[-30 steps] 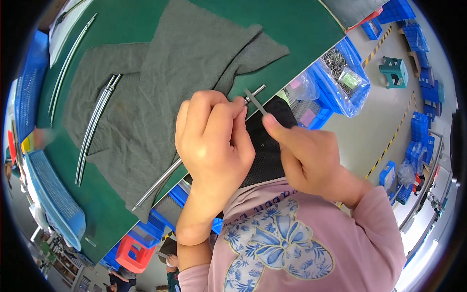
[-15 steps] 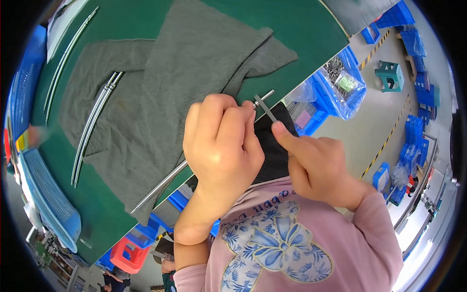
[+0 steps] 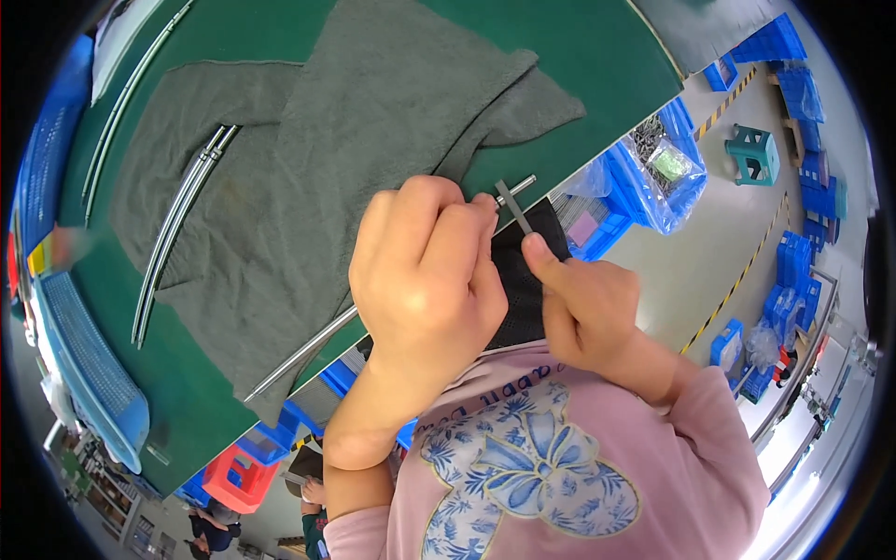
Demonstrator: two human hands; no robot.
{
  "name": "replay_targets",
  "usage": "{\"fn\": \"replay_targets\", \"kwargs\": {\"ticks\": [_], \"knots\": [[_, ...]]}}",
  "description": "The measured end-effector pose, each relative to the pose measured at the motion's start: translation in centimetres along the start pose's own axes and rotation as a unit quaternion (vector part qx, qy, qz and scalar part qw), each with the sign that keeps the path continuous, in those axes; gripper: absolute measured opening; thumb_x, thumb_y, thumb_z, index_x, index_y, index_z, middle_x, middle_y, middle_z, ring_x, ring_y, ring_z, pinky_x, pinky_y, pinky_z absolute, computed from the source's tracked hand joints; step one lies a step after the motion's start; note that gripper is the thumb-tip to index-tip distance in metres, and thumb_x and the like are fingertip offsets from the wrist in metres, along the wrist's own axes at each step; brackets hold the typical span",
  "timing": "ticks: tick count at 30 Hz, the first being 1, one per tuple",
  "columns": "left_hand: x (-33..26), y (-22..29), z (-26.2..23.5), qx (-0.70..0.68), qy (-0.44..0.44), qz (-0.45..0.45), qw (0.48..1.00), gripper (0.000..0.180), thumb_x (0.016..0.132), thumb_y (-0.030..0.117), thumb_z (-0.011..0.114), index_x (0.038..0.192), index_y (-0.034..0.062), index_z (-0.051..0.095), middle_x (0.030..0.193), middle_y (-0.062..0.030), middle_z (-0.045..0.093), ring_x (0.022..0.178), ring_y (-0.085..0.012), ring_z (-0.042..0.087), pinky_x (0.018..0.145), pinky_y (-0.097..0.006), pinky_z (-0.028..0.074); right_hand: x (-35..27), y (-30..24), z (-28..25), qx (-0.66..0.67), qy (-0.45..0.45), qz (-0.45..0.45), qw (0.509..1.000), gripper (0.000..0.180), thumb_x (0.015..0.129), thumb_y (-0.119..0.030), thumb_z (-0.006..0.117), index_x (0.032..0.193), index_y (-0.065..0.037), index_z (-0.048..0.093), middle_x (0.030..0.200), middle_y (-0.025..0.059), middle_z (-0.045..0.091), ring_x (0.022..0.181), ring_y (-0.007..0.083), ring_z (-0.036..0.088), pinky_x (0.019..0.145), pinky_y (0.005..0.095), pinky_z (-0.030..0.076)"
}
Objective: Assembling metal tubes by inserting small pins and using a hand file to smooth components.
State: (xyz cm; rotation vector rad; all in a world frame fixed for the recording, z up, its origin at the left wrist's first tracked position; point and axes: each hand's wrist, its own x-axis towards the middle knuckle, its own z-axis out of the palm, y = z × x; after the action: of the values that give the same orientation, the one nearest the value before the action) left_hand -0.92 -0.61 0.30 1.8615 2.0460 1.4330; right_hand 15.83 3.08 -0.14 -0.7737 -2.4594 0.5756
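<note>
My left hand point(image 3: 425, 266) is closed round a long thin silver metal rod point(image 3: 303, 352). The rod slants from lower left to upper right, and its thinner tip sticks out past my fingers over the table edge. In my right hand point(image 3: 593, 308) is a flat grey metal strip point(image 3: 514, 207), pinched with the thumb along it. The strip crosses the rod near its tip and appears to touch it. The middle of the rod is hidden by my left hand. Several more silver rods point(image 3: 177, 219) lie on a grey cloth point(image 3: 308, 149) to the left.
The cloth is spread on a green table point(image 3: 597, 47). Long rods point(image 3: 119, 98) lie at its far left, near blue perforated baskets point(image 3: 89, 359). Blue bins point(image 3: 667, 177) of metal parts stand beyond the right edge. A green stool point(image 3: 752, 155) and a red stool point(image 3: 238, 479) stand on the floor.
My right hand has moved slightly left and down. The rod's tip has shifted a little to the right, with the strip still across it. The whole view has shifted slightly.
</note>
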Motion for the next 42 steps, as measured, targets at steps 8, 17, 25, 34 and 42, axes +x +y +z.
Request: {"fn": "replay_targets", "kwargs": {"ticks": [8, 17, 25, 34, 42], "knots": [[0.0, 0.1, 0.0, 0.002, -0.012, -0.006, 1.000, 0.016, 0.063, -0.005, 0.069, 0.076, 0.0016, 0.062, 0.076, -0.0069, 0.053, 0.061, -0.0246, 0.048, 0.052, -0.034, 0.039, -0.2, 0.9, 2.7, 0.033, 0.104, -0.046, 0.993, 0.052, 0.066, 0.004, 0.057, 0.118, 0.003, 0.062, 0.054, 0.0017, 0.040, 0.039, 0.0167, 0.039, 0.038, 0.0303, 0.032], [0.1, -0.1, -0.1, 0.004, -0.008, 0.010, 1.000, 0.015, 0.064, -0.006, 0.069, 0.075, 0.0023, 0.061, 0.075, -0.0074, 0.052, 0.061, -0.0251, 0.049, 0.051, -0.035, 0.040, 0.6, 1.5, 2.5, 0.034, 0.071, -0.073, 0.994, 0.049, 0.072, 0.010, 0.056, 0.120, 0.006, 0.058, 0.054, 0.0049, 0.044, 0.041, 0.0186, 0.042, 0.039, 0.0324, 0.029], [0.2, 0.1, 0.0, 0.008, 0.001, 0.008, 1.000, 0.014, 0.065, -0.005, 0.069, 0.073, 0.0019, 0.060, 0.075, -0.0072, 0.052, 0.060, -0.0252, 0.048, 0.051, -0.035, 0.038, 1.2, 0.5, 1.1, 0.058, 0.050, -0.021, 0.997, 0.053, 0.067, 0.005, 0.056, 0.119, 0.000, 0.063, 0.052, 0.0024, 0.043, 0.039, 0.0177, 0.043, 0.038, 0.0310, 0.035], [0.1, 0.1, 0.2, 0.006, 0.008, 0.003, 1.000, 0.014, 0.064, -0.005, 0.068, 0.072, 0.0021, 0.059, 0.075, -0.0071, 0.051, 0.060, -0.0251, 0.047, 0.051, -0.035, 0.038, 3.1, -0.6, -2.2, 0.022, -0.067, 0.007, 0.997, 0.057, 0.067, 0.003, 0.057, 0.124, -0.003, 0.060, 0.054, 0.0042, 0.049, 0.040, 0.0199, 0.049, 0.038, 0.0338, 0.038], [0.1, 0.0, 0.3, 0.007, 0.021, 0.008, 1.000, 0.014, 0.063, -0.005, 0.068, 0.072, 0.0022, 0.060, 0.074, -0.0071, 0.052, 0.060, -0.0250, 0.048, 0.051, -0.035, 0.038, 3.4, -1.4, -3.4, 0.038, -0.126, 0.035, 0.991, 0.054, 0.072, 0.011, 0.053, 0.125, 0.002, 0.057, 0.060, 0.0082, 0.056, 0.043, 0.0225, 0.051, 0.043, 0.0316, 0.040]]}}
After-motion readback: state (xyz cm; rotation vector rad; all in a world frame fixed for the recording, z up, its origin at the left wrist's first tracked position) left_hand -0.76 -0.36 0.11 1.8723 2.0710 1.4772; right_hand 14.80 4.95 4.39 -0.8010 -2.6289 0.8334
